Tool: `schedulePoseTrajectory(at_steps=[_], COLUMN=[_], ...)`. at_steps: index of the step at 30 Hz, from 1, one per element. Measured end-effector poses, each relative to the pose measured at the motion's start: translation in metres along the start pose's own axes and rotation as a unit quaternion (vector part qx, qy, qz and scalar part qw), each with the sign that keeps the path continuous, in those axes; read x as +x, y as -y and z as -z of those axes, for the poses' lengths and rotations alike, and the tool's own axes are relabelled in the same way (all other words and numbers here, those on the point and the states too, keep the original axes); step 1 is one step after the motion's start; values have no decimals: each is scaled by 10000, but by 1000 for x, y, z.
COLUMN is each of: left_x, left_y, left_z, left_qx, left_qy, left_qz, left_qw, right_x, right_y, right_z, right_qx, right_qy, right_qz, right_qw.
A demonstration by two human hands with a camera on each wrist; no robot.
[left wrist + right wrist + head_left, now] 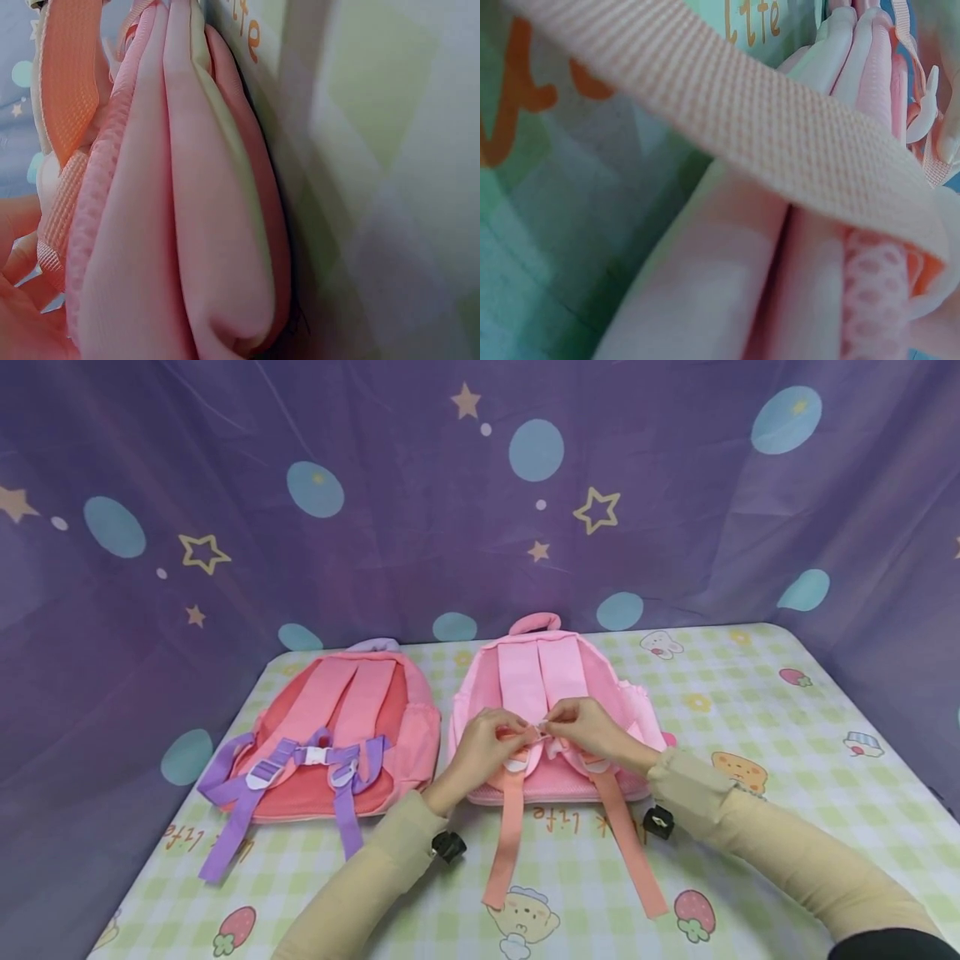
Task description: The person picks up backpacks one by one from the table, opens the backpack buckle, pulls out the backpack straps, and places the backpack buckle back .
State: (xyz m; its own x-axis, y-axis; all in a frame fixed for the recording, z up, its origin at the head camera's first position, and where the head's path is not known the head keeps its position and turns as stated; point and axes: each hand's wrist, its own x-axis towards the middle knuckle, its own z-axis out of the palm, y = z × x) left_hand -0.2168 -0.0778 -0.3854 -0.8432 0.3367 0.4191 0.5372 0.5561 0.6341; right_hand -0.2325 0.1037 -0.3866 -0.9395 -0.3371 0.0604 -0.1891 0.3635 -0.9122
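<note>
A light pink backpack (498, 693) lies with its shoulder straps facing up. Over its middle, the left hand (483, 747) and the right hand (592, 727) meet fingertip to fingertip. The left hand pinches the orange chest strap near its end. Between the right thumb and fingers is a small white buckle (543, 725), mostly covered by the fingertips; a white prong (925, 116) shows in the right wrist view. Two orange strap tails (510, 839) hang from white adjusters toward the front. In the left wrist view, the orange webbing (71, 82) runs beside the left hand (26, 277).
To the left lies a coral pink backpack (315, 693) with purple straps (348, 814) and a white buckle (316, 756) joined across them. A checked green-and-white cloth (750, 710) covers the table. A purple curtain (420, 527) with stars and dots stands behind.
</note>
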Motion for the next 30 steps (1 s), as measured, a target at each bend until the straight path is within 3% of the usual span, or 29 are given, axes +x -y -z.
schedulePoseTrajectory(at_steps=[5,14,30], left_x=[-2,-6,-14], left_y=[2,2,3], left_z=[2,4,9], left_qx=[-42,-312,-785], left_qy=[-1,53,479], left_qz=[-166,-129,-235], left_qw=[9999,9994,9955], right_x=[0,-1,-3], right_y=[-1,-2,-6], right_z=[0,5,14], right_qx=[99,80,-81], right_qy=[-32,128,304], right_qz=[-105,-179,-8], right_qw=[9999,9997,9995])
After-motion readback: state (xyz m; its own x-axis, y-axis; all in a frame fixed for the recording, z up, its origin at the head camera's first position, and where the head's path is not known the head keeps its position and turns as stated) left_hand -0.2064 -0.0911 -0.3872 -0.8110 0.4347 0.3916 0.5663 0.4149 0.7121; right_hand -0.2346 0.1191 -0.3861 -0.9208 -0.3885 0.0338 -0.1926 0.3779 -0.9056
